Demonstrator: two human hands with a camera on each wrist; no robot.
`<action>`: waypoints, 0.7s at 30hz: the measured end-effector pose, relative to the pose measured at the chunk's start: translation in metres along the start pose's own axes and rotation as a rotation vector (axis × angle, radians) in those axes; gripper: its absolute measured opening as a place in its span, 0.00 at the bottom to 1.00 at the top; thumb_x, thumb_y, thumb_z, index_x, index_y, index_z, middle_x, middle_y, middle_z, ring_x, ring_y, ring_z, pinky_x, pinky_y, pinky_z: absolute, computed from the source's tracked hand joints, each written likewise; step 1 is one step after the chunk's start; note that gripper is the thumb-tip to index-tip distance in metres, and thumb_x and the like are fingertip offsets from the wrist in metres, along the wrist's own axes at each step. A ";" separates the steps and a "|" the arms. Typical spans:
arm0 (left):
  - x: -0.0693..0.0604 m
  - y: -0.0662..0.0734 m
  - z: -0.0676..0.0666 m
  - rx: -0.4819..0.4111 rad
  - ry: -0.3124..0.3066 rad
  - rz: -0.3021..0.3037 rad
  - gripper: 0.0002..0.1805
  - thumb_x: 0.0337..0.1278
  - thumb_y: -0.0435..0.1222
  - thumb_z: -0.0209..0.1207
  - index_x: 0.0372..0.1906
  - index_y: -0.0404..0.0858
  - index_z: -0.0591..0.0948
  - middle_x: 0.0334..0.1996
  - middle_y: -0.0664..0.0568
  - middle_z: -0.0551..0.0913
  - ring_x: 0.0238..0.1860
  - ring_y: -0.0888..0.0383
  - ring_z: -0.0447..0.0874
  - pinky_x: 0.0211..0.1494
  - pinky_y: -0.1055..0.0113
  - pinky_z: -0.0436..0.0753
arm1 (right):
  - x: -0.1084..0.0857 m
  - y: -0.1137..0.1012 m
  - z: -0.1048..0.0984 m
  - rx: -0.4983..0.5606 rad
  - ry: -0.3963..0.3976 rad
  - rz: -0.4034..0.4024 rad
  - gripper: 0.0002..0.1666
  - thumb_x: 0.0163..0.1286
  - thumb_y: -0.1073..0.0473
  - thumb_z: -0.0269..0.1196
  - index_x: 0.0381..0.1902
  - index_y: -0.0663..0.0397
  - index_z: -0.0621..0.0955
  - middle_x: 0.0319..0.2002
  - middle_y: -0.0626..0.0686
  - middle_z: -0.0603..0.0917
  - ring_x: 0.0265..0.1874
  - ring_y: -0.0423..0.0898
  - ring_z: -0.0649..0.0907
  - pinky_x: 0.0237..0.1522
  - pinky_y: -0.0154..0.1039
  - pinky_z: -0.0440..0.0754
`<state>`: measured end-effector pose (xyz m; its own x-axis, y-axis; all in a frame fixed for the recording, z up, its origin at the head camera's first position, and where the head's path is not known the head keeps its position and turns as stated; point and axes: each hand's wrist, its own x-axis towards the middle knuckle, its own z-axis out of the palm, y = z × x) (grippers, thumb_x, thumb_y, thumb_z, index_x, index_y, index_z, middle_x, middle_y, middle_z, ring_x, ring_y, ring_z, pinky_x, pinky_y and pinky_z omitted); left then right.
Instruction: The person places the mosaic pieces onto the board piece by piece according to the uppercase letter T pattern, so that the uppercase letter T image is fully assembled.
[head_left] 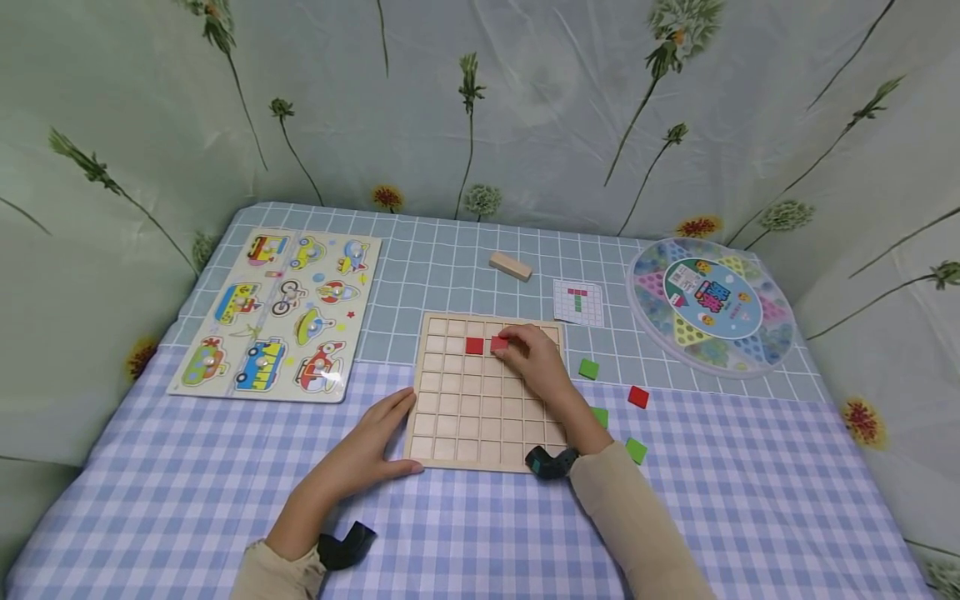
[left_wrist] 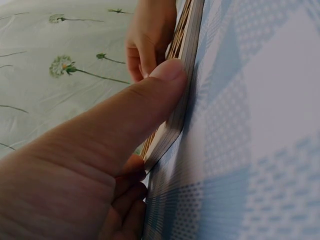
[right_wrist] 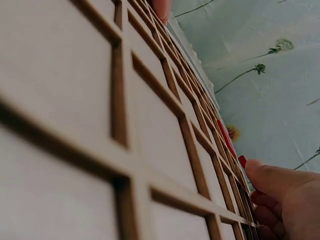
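My right hand [head_left: 536,362] pinches a small red square tile [head_left: 498,343] between thumb and fingers, over the upper part of a wooden grid board [head_left: 461,406]. Just left of it, another red tile [head_left: 474,346] lies in a cell of the board. In the right wrist view the pinched tile [right_wrist: 242,161] shows at the fingertips, close to the grid. My left hand [head_left: 371,442] lies at the board's near left corner, fingers along the left edge and thumb touching the near edge. The left wrist view shows that thumb [left_wrist: 167,75] against the board's side.
Right of the board lie several loose tiles, among them a green tile [head_left: 588,368] and a red tile [head_left: 638,397]. Behind are a pattern card [head_left: 588,312] and a wooden block [head_left: 511,266]. A peg puzzle [head_left: 281,333] lies left, a round game box [head_left: 645,321] right.
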<state>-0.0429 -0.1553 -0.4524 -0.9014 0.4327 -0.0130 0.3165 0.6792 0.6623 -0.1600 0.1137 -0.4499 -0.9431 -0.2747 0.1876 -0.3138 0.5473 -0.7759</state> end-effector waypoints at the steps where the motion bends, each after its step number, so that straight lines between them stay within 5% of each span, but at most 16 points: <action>1: 0.000 0.000 0.000 0.001 0.001 -0.002 0.52 0.39 0.52 0.67 0.67 0.33 0.56 0.67 0.44 0.54 0.65 0.45 0.51 0.62 0.50 0.59 | 0.001 0.000 0.001 -0.015 -0.006 -0.008 0.16 0.57 0.59 0.65 0.43 0.58 0.80 0.44 0.53 0.78 0.47 0.47 0.73 0.51 0.42 0.69; 14: 0.000 0.000 -0.001 0.002 0.008 -0.001 0.52 0.39 0.53 0.67 0.67 0.33 0.56 0.67 0.44 0.54 0.65 0.45 0.51 0.62 0.50 0.59 | 0.003 -0.003 0.001 -0.058 -0.062 0.000 0.15 0.57 0.60 0.65 0.44 0.55 0.82 0.43 0.53 0.75 0.48 0.49 0.71 0.51 0.45 0.68; 21: 0.000 0.000 0.000 -0.003 0.008 0.014 0.52 0.38 0.53 0.67 0.67 0.33 0.56 0.67 0.44 0.54 0.65 0.45 0.51 0.62 0.50 0.59 | -0.003 -0.008 -0.015 -0.034 -0.144 0.043 0.26 0.59 0.56 0.63 0.56 0.55 0.74 0.53 0.54 0.73 0.54 0.50 0.70 0.55 0.46 0.67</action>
<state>-0.0428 -0.1558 -0.4526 -0.8995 0.4369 0.0023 0.3279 0.6716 0.6644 -0.1568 0.1220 -0.4352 -0.9310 -0.3594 0.0643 -0.2791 0.5867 -0.7602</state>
